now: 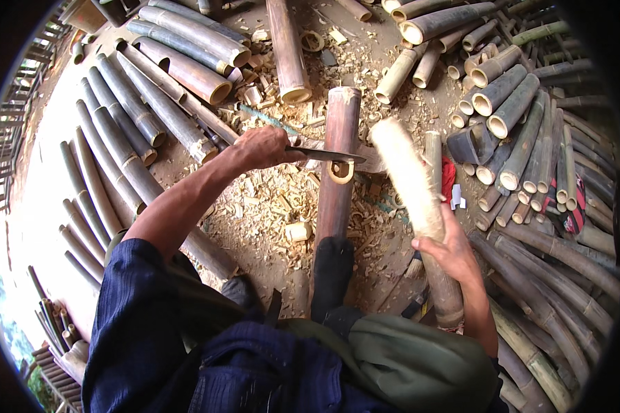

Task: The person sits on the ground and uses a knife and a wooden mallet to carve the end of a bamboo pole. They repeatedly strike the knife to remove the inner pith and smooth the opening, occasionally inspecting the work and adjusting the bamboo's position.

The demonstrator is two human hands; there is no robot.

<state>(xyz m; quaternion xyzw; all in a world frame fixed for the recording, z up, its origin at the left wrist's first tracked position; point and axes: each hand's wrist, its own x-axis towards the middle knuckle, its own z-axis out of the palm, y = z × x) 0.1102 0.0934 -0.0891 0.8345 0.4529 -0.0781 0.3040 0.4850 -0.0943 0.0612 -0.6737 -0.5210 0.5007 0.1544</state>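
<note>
Two hands were busy over a floor covered in wood chips (pixel 269 206). The left hand (pixel 262 148) was wrapped tight around the handle of a big knife (pixel 327 155), and its flat blade pointed to the right, lying across the top of a brown bamboo pole (pixel 337 158). That pole ran away from the person, with a foot in a dark sock (pixel 332 265) resting on its near end. A small ring of cut bamboo (pixel 340 172) sat right under the blade. The right hand (pixel 448 251) was closed around a pale bamboo stick (pixel 417 199), gripping it low down, so its blurry top end leaned up just beside the knife tip. The brown pole lay between the two hands. Many more bamboo tubes (pixel 503 103) were piled all around, on both sides of the person.
</note>
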